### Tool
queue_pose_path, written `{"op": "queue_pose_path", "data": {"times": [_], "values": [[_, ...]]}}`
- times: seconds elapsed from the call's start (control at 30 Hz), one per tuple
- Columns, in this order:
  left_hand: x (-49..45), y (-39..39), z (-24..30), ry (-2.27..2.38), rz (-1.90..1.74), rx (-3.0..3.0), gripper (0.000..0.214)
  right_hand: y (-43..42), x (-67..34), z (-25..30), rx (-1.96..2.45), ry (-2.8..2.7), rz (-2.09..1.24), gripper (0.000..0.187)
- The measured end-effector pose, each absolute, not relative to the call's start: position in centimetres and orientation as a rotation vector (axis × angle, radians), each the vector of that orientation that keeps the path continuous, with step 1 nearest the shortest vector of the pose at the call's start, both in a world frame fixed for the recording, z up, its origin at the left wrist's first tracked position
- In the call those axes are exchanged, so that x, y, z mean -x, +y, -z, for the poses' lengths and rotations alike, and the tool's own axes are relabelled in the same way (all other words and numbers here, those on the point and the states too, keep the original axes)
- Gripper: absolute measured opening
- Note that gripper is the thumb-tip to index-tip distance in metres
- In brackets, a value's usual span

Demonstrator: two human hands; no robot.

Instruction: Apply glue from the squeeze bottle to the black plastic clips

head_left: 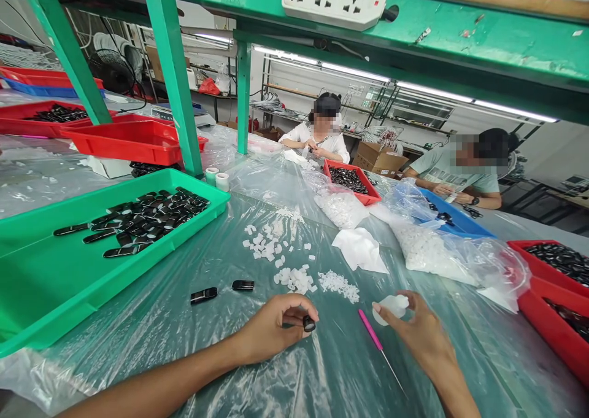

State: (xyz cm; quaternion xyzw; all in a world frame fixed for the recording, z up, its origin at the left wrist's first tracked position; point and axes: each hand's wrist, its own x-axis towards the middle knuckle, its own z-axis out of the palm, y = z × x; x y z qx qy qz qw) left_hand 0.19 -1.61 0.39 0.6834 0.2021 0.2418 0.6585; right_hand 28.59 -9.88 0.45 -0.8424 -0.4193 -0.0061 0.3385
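Note:
My left hand (pixel 275 329) is closed round a small black plastic piece (pixel 308 324), pinched between thumb and fingers. A white cloth or pad (pixel 392 307) is gripped in the fingers of my right hand (pixel 416 330). Between the hands a pink-handled pick (pixel 370 331) lies on the plastic-covered table. Two black pieces (pixel 204 295) lie loose to the left. Small white parts (pixel 294 278) sit in little heaps just beyond my hands.
A green tray (pixel 41 283) with several black pieces stands at the left. Red trays (pixel 554 317) of black parts are at the right edge and far left. Clear bags (pixel 430 249) of white parts and a white cloth (pixel 359 249) lie ahead. Two people work across the table.

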Motion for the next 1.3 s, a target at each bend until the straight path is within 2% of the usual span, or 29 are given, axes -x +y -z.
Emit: {"op": "queue_pose_path", "data": {"times": [0.07, 0.17, 0.23, 0.33, 0.5, 0.67, 1.03, 1.17, 1.3], "values": [[-0.2, -1.6, -0.4, 0.46, -0.531, -1.552, 0.012, -10.2, -27.5, -1.5, 2.19, -1.139, 0.134, 0.06], [-0.2, -1.5, -0.4, 0.474, -0.5, -1.564, 0.012, -10.8, -25.5, -2.5, 1.978, -1.119, 0.333, 0.045], [-0.2, -1.5, -0.5, 0.496, -0.47, -1.567, 0.014, -10.9, -24.3, -2.3, 1.873, -1.2, 0.28, 0.03], [-0.2, -1.5, -0.4, 0.495, -0.396, -1.586, 0.02, -10.4, -22.8, -1.1, 1.754, -1.49, 0.016, 0.018], [-0.1, -1.6, -0.1, 0.38, -0.267, -1.661, 0.025, -8.3, -20.1, 0.8, 1.61, -1.989, -0.191, 0.033], [-0.2, -1.8, -0.1, 0.342, -0.247, -1.686, 0.027, -7.1, -19.1, 1.7, 1.629, -2.123, -0.111, 0.049], [-0.1, -2.0, -0.2, 0.346, -0.272, -1.689, 0.025, -6.4, -18.9, 3.1, 1.635, -1.883, -0.145, 0.024], [-0.2, -2.0, -0.6, 0.344, -0.285, -1.667, 0.024, -6.9, -18.7, 2.6, 1.633, -1.776, -0.189, 0.027], [-0.3, -1.8, -0.6, 0.382, -0.364, -1.654, 0.024, -8.1, -17.9, 1.9, 1.551, -1.474, -0.43, 0.027]]}}
